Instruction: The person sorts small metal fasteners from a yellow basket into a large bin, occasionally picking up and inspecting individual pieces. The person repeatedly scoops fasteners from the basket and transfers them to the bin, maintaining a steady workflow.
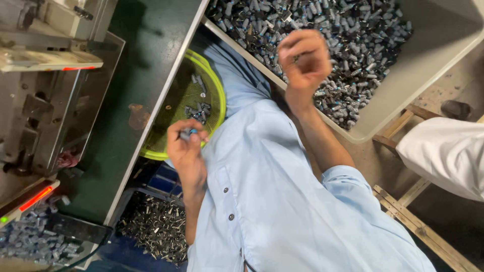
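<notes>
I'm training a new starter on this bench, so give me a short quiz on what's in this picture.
1. True or false: the right hand is spread flat and open.
2. What does the left hand pinch? A) a screwdriver B) a small blue-tipped part C) a cloth
3. Fill in: the left hand is by the rim of a round yellow-green mesh ____.

Key
1. False: it is closed in a fist above the large bin of small parts.
2. B
3. basket
</notes>
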The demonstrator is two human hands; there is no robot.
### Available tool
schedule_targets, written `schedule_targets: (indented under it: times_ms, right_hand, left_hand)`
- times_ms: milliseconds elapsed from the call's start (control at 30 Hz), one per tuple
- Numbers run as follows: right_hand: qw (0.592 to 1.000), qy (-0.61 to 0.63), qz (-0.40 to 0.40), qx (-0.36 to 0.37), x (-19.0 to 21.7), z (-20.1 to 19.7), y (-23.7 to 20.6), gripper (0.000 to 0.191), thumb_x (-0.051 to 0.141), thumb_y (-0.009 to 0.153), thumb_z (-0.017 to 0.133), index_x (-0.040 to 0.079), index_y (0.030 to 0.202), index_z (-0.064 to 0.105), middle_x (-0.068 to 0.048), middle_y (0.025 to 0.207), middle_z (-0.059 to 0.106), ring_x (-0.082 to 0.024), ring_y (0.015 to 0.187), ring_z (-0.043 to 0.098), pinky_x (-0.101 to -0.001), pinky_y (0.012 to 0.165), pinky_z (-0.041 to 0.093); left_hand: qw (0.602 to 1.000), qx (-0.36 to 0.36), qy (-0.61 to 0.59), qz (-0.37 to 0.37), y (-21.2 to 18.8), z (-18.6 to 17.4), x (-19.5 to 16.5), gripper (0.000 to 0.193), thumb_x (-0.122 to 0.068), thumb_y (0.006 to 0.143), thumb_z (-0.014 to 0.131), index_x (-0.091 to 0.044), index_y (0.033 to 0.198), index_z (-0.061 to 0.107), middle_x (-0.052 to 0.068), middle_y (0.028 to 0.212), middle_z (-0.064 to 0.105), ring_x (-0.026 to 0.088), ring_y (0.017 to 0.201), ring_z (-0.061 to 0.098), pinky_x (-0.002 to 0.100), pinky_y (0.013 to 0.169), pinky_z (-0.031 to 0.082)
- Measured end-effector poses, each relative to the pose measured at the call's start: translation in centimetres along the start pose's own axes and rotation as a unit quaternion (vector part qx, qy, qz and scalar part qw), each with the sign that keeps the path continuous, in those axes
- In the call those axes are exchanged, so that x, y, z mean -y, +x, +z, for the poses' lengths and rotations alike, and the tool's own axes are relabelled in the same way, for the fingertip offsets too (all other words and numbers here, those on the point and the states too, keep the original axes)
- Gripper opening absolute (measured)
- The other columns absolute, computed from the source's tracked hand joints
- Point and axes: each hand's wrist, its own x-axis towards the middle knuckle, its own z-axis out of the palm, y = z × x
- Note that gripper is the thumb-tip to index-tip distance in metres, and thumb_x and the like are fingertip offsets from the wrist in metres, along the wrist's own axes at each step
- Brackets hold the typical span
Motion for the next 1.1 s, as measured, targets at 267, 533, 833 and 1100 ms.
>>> schedule_targets:
  times_ms: [267, 533, 833, 1100]
  right_hand:
    - [0.955, -0.111, 0.042, 0.272, 0.8, 3.7, -5.1, 0.017, -0.002, 0.090, 0.077, 0.001, 0.103, 0.066, -0.012, 0.112, 0.069, -0.023, 0.101, 0.070, -0.0323, 0.090, 0.057]
    - [0.941, -0.052, 0.077, 0.326, 0.1, 3.4, -5.4, 0.031, 0.003, 0.087, 0.081, 0.004, 0.117, 0.072, -0.013, 0.122, 0.064, -0.022, 0.103, 0.069, -0.0326, 0.091, 0.059]
    - [0.954, -0.089, 0.032, 0.286, -1.8, 4.3, -4.6, 0.023, -0.006, 0.085, 0.077, 0.002, 0.105, 0.070, -0.013, 0.114, 0.067, -0.026, 0.104, 0.069, -0.0358, 0.093, 0.057]
    - [0.969, -0.164, -0.143, 0.116, -3.5, 6.9, 7.0, 0.019, -0.008, 0.090, 0.065, 0.000, 0.107, 0.065, -0.013, 0.105, 0.071, -0.028, 0.099, 0.069, -0.0334, 0.085, 0.055]
  left_hand:
    - [0.992, 0.087, -0.070, -0.058, 3.2, 0.7, 3.1, 0.049, -0.018, 0.104, 0.066, -0.003, 0.141, 0.038, 0.016, 0.097, 0.068, 0.014, 0.072, 0.056, 0.028, 0.071, 0.051]
    - [0.976, 0.189, 0.104, -0.025, 4.1, 0.5, 4.1, 0.055, -0.028, 0.106, 0.063, -0.007, 0.146, 0.032, 0.006, 0.105, 0.071, 0.004, 0.074, 0.052, 0.018, 0.066, 0.044]
    - [0.987, 0.124, 0.059, -0.077, 5.5, -0.7, 5.3, 0.044, -0.008, 0.104, 0.062, -0.007, 0.143, 0.043, 0.007, 0.111, 0.063, 0.004, 0.079, 0.052, 0.020, 0.061, 0.044]
    - [0.989, 0.084, -0.013, -0.119, 5.0, -2.2, 6.3, 0.033, 0.008, 0.096, 0.058, 0.001, 0.127, 0.054, 0.013, 0.105, 0.067, 0.018, 0.096, 0.067, 0.033, 0.094, 0.056]
